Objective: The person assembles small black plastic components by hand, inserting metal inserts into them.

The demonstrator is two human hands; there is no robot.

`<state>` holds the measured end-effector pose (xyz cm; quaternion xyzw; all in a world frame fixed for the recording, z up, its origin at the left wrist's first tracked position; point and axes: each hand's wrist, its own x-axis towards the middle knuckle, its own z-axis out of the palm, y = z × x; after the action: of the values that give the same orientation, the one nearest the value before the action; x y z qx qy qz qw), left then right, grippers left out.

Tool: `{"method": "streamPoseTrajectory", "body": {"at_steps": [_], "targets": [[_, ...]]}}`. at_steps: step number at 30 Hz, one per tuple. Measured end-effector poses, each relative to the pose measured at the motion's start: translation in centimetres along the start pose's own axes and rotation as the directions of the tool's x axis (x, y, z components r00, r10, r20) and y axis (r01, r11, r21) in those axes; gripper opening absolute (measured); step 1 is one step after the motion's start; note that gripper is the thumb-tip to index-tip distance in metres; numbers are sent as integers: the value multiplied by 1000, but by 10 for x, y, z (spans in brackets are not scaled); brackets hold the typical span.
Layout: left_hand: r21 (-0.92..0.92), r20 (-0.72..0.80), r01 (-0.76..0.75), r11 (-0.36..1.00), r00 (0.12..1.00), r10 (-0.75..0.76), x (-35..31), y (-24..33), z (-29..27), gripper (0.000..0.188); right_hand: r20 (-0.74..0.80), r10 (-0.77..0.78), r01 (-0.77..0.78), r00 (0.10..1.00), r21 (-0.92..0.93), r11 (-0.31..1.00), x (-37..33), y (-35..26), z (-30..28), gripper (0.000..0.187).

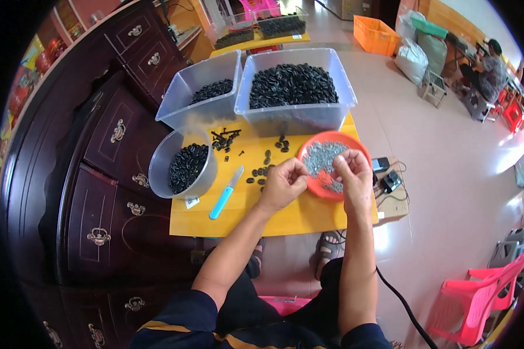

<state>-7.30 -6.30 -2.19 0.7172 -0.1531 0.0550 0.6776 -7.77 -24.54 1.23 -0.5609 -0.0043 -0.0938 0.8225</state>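
Left hand [283, 183] sat curled over the yellow table [285, 218], fingertips pinched on something too small to identify. Right hand [351, 172] hovered over the orange dish [308, 152] of small grey metal parts, fingers pinched, contents unclear. Blue-handled knife [226, 193] lay left of the hands, loose black parts [263, 171] just beyond. Further back: round tub [184, 163], two clear bins [294, 90] of black parts.

My forearms are bare down to my left hand [282, 183] and right hand [352, 174]. I wear dark navy short sleeves with a yellow stripe. Dark trousers and open sandals complete it.
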Motion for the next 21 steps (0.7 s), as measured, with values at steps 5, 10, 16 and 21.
{"method": "streamPoseTrajectory", "body": {"at_steps": [5,10,16,21], "targets": [[-73,23,50,996,999,-48,2,6,-13,8,44,53,-49,998,-84,995,-9,10,18,9],[-94,-24,82,992,996,-85,-1,12,-21,6,42,-5,18,999,-302,953,-14,22,27,10],[-74,-46,64,995,997,-68,1,12,-31,5,74,-43,78,996,-586,806,-17,17,33,18],[-77,-51,46,996,997,-50,3,12,-36,5,98,60,-13,993,-423,906,-13,22,31,20]]}}
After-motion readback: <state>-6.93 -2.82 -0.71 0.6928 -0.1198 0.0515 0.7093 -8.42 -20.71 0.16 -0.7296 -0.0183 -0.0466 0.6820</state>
